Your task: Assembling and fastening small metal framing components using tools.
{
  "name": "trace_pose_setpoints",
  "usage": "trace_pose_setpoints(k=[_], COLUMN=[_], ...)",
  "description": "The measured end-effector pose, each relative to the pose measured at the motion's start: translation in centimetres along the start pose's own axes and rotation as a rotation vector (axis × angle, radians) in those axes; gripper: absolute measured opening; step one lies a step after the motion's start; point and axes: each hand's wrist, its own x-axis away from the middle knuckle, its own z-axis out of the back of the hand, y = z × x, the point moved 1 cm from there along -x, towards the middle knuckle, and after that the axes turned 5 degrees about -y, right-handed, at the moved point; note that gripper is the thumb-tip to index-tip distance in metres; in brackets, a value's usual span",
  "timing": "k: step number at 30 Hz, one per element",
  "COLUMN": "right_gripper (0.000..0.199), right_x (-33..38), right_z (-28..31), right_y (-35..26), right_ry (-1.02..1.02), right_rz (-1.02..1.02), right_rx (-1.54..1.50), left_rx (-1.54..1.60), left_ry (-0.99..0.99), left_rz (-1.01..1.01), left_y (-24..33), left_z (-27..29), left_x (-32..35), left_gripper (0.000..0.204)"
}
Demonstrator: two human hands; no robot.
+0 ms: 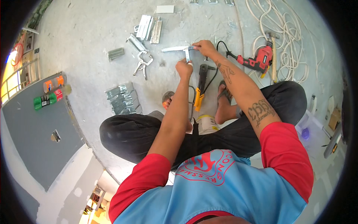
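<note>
A light metal strip [173,49] lies crosswise just above the floor in front of me, its right end pinched by my right hand [206,49]. Below it a short metal bracket [187,56] meets the strip in a T shape. My left hand [184,68] is closed around the bracket's lower end. Whether the two pieces are fastened together I cannot make out. Close to my hands stands a hand riveter [201,82] with a black body and yellow grips. Locking clamp pliers [143,65] rest on the floor to the left.
Cut metal channel pieces [145,28] lie beyond, with stacked flat metal plates [123,99] left of my feet. To the right are a red power drill [257,59], a hammer [274,56] and coiled white cable [289,33]. Two bottles [47,100] sit far left.
</note>
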Motion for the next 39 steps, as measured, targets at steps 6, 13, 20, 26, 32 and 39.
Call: trace_pose_setpoints(k=[6,13,20,26,32,39], right_gripper=[0.025,0.029,0.041,0.042,0.07,0.088], right_x=[0.1,0.0,0.8,5.0,12.8,17.9], right_z=[-0.1,-0.2,1.6,2.3,-5.0,-8.3], right_y=[-0.2,-0.5,0.7,2.8,-3.9,-6.2], right_ry=[-0.079,-0.083,0.387,0.7,0.223,-0.02], right_rz=[-0.085,-0.069,-0.224,-0.458,-0.834,-0.752], right_rx=[-0.087,-0.023,-0.328,-0.306,-0.095,0.004], left_rx=[-0.053,0.016,-0.057,0.131,-0.341,-0.449], left_ry=[0.002,0.009,-0.094,0.331,0.715,0.196], left_rz=[-0.021,0.063,-0.002,0.148,0.399,0.448], left_y=[-0.3,-0.9,-3.1,-4.3,-7.6,-9.6], left_z=[0.5,0.5,2.0,5.3,12.8,14.8], left_x=[-0.4,-0.3,-2.8,-4.9,-7.5,-7.8], left_gripper=[0.022,0.022,0.031,0.037,0.049,0.064])
